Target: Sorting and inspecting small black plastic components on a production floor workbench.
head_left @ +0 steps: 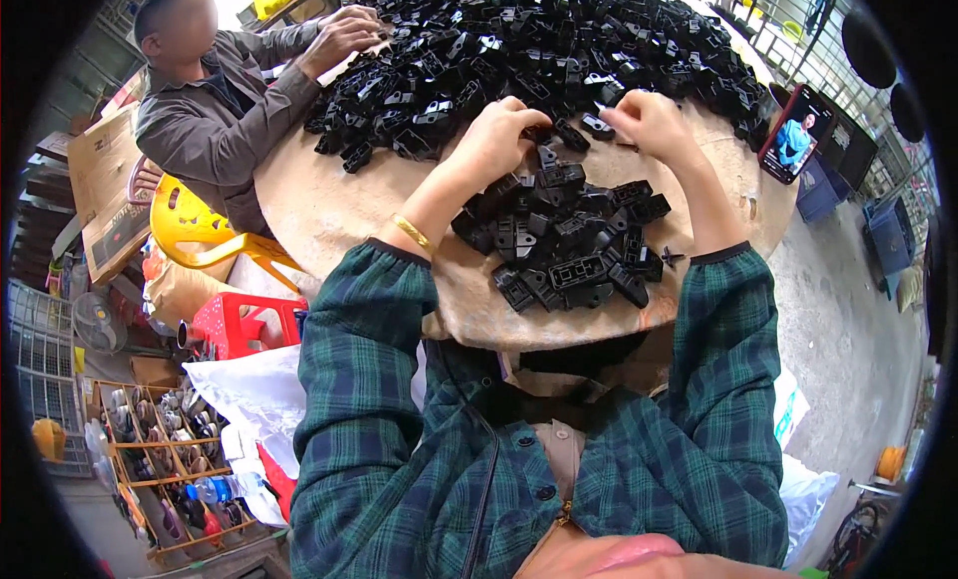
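While both hands are working at the far edge of the small pile of black plastic parts (564,242) lying on the round table (329,215), the pieces are looking light, rigid and slightly glossy, so by my judgement they are handling easily: hard moulded brackets that are not bending, best pinched across their flat side walls rather than by the thin lugs, which may be catching on neighbouring pieces. The left hand (496,138) is curling over the pile's far left corner, its fingers bunched together and pressing down on a part there, though whether it is actually gripping one is not something I can tell. The right hand (649,120) is hovering just to the right, fingertips drawn close and pinching at a small black piece (599,126) between thumb and forefinger. Farther off, a much larger heap of the same parts (544,50) is covering the far side of the table, where another person's hands (344,35) are sorting at the left. A phone (795,133) is leaning at the right rim.
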Action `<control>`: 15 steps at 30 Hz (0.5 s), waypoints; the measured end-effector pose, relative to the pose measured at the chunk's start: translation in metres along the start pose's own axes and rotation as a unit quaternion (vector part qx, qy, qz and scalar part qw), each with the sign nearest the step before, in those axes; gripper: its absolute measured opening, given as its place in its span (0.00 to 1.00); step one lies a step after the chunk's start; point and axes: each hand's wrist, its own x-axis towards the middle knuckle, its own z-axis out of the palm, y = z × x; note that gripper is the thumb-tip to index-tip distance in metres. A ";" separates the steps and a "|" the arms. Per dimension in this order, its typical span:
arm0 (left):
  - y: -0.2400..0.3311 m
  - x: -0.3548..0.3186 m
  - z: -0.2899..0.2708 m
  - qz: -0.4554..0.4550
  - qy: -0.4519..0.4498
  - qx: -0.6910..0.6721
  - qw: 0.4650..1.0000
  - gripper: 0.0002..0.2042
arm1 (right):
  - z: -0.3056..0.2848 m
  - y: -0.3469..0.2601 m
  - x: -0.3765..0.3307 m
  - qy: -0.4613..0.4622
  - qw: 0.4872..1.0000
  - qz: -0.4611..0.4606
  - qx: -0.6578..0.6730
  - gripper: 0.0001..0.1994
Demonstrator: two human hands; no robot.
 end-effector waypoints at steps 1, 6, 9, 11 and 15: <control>-0.001 0.002 0.002 0.001 0.000 -0.001 1.000 0.15 | 0.000 0.004 0.003 0.047 0.999 0.005 0.015 0.13; 0.002 -0.001 0.001 0.017 0.016 0.062 0.998 0.11 | 0.010 -0.010 0.002 0.031 0.999 0.021 -0.007 0.14; 0.004 0.000 0.002 -0.023 0.050 -0.037 0.998 0.11 | 0.021 -0.010 0.009 0.058 0.996 0.032 -0.058 0.15; 0.005 0.004 0.001 -0.113 0.053 -0.215 0.969 0.12 | 0.020 -0.002 0.009 0.071 0.997 0.024 -0.036 0.14; 0.009 0.002 -0.011 -0.203 0.033 -0.497 0.843 0.13 | 0.012 -0.015 0.005 0.061 0.990 -0.008 0.126 0.18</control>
